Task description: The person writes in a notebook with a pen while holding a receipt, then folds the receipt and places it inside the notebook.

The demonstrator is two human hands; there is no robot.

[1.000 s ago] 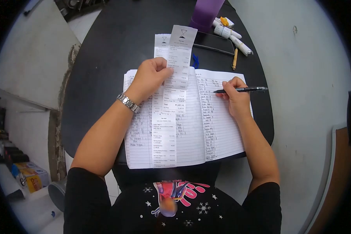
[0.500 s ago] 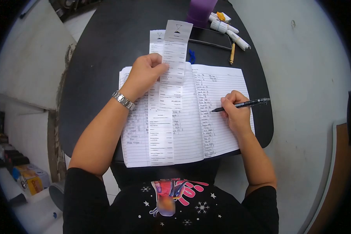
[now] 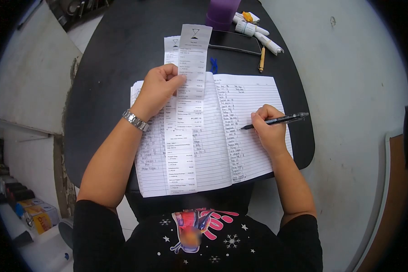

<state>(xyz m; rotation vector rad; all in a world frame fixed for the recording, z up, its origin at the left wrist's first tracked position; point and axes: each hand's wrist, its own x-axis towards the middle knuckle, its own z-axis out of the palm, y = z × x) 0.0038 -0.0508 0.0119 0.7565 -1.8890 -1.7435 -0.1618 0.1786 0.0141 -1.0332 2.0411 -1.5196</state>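
Observation:
My left hand (image 3: 160, 89) pinches a long printed receipt (image 3: 193, 61) between thumb and fingers, above the left page. Another receipt (image 3: 172, 49) shows behind it, its top sticking out to the left. A receipt length (image 3: 180, 163) lies down the left page to the notebook's lower edge. The open notebook (image 3: 204, 170) is lined, with handwritten lists on both pages. My right hand (image 3: 268, 127) is closed round a black pen (image 3: 276, 120), its tip at the written column on the right page. A metal-band watch (image 3: 135, 120) is on my left wrist.
The notebook lies on a black table (image 3: 109, 77). Toward the far side stand a purple container (image 3: 221, 14), a dark flat tray-like object (image 3: 235, 43), rolled white papers (image 3: 268, 41), a yellowish pen (image 3: 261, 60) and a blue tie (image 3: 214, 65). A wall (image 3: 340, 113) runs along the right.
The whole view has shifted slightly, so table things appear a little further left. Both hands keep their holds on the receipt and pen; the pen tip stays near the same written column.

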